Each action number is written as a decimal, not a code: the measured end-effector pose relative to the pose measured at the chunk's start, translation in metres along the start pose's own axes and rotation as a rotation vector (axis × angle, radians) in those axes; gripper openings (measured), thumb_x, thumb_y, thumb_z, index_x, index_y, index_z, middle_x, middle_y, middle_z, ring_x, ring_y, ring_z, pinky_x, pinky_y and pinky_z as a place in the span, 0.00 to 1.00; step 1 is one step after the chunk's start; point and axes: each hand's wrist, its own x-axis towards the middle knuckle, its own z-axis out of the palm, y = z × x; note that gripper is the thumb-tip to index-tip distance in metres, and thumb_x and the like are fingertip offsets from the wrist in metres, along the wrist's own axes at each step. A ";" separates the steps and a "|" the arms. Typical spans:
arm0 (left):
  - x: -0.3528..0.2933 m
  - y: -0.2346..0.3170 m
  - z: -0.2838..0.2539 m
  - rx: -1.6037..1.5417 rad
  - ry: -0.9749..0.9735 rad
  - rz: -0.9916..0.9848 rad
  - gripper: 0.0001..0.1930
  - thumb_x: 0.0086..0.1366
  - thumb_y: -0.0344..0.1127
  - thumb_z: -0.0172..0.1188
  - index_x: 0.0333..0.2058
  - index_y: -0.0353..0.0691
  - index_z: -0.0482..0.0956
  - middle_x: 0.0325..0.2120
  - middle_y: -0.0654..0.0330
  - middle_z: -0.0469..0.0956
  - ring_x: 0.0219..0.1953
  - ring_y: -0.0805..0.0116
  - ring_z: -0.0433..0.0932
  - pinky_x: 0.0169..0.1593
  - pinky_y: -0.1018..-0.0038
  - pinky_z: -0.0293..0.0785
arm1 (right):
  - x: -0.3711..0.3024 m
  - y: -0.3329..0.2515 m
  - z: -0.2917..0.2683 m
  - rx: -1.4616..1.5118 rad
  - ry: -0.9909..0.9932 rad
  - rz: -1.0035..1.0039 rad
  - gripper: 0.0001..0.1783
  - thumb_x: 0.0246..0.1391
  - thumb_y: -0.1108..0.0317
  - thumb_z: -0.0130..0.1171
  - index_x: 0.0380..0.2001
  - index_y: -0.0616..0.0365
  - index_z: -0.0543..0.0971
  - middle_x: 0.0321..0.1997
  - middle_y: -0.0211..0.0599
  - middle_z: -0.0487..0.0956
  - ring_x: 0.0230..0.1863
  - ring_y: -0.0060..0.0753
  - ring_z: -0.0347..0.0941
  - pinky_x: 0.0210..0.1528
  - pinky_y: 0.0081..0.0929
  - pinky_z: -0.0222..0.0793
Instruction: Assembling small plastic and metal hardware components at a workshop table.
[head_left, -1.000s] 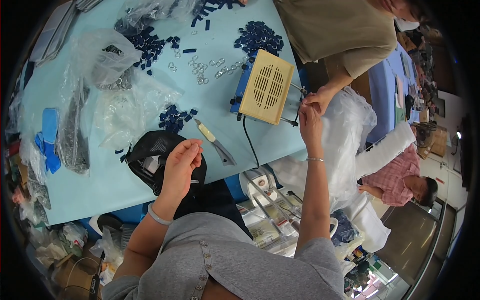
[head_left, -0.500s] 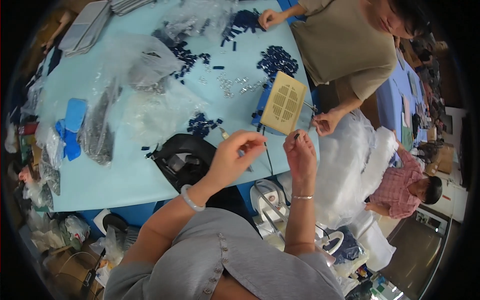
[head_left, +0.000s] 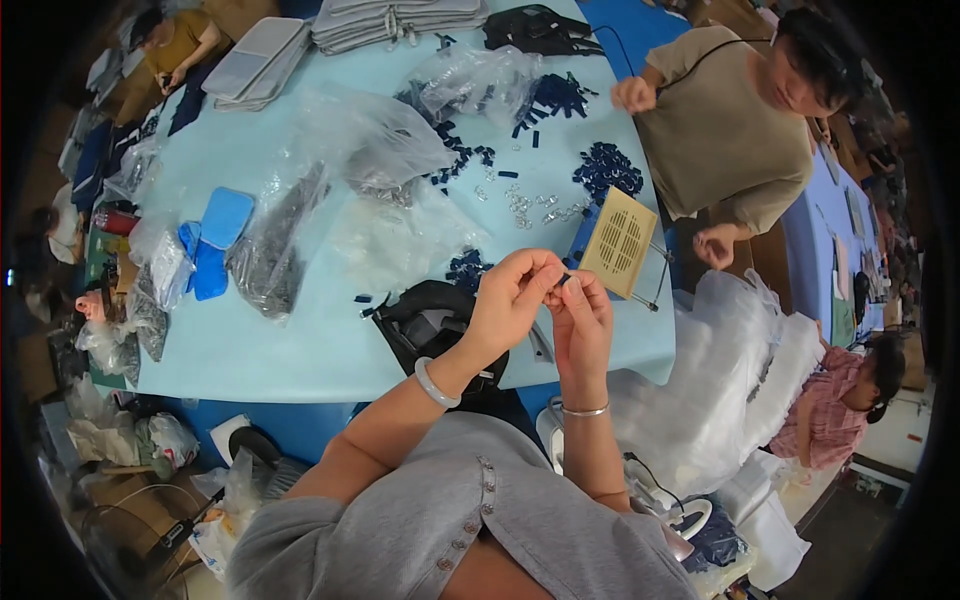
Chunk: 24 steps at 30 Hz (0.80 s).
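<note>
My left hand (head_left: 512, 305) and my right hand (head_left: 583, 325) meet above the near part of the table, fingertips pinched together. Between them is a small dark piece (head_left: 566, 278), mostly covered by the fingers; its kind is too small to make out. Just beyond my right hand stands a blue box with a beige slotted panel (head_left: 620, 240), tilted. A little pile of dark blue pieces (head_left: 466, 270) lies behind my left hand. Below that pile, a black bag (head_left: 425, 325) rests at the table's near edge, partly hidden by my left forearm.
Across the light blue table (head_left: 210, 350) lie more dark blue pieces (head_left: 608, 170), small shiny metal parts (head_left: 520, 205), clear plastic bags (head_left: 390, 140) and blue pouches (head_left: 226, 217). Grey flat cases (head_left: 262, 60) are stacked at the far left. A co-worker (head_left: 720, 130) is at the right; white wrapped bundles (head_left: 715, 350) stand nearby.
My two hands were apart, with the dark piece in my right fingers; now the left has joined it. My view has shifted, and the co-worker's far hand has moved away from the blue pieces.
</note>
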 end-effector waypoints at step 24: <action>-0.004 0.005 -0.027 -0.044 0.101 -0.124 0.09 0.65 0.34 0.50 0.33 0.33 0.73 0.26 0.65 0.73 0.26 0.79 0.70 0.30 0.82 0.67 | -0.001 0.021 0.014 0.138 -0.035 0.118 0.06 0.56 0.70 0.53 0.32 0.61 0.74 0.29 0.32 0.76 0.29 0.19 0.70 0.35 0.17 0.66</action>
